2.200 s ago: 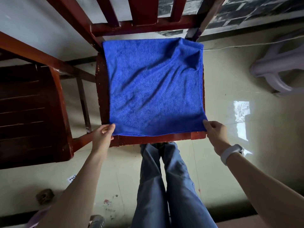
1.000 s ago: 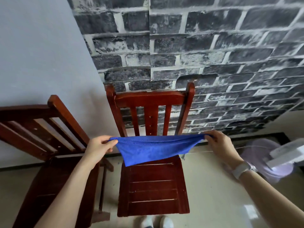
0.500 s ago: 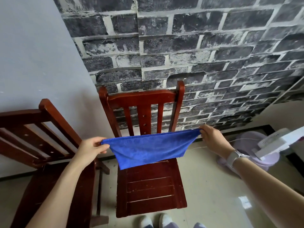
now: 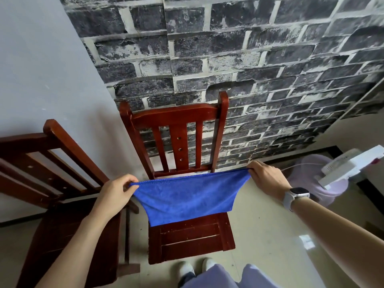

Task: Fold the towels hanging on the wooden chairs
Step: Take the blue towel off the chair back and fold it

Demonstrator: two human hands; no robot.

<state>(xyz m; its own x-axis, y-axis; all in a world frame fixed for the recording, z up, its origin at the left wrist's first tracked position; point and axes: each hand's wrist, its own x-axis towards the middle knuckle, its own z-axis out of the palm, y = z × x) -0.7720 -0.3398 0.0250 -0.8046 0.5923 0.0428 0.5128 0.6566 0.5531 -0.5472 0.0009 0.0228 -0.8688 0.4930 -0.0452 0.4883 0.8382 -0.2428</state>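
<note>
Before a brick-patterned wall [image 4: 228, 48], over a wooden chair [image 4: 187, 235], left hand [image 4: 115, 194] and right hand [image 4: 267, 177] pinch a blue towel [image 4: 187, 196] taut by its corners.

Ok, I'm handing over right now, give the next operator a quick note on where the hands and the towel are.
Left hand: pinching the left top corner of the blue towel.
Right hand: pinching the right top corner.
Towel: held up in the air, stretched between both hands, hanging over the seat of the middle chair; its lower edge looks clear of the seat.
Done: towel is off the chair, apparently folded once.
Left: finish folding and set it down. The chair on the left shows no towel in view.
</note>
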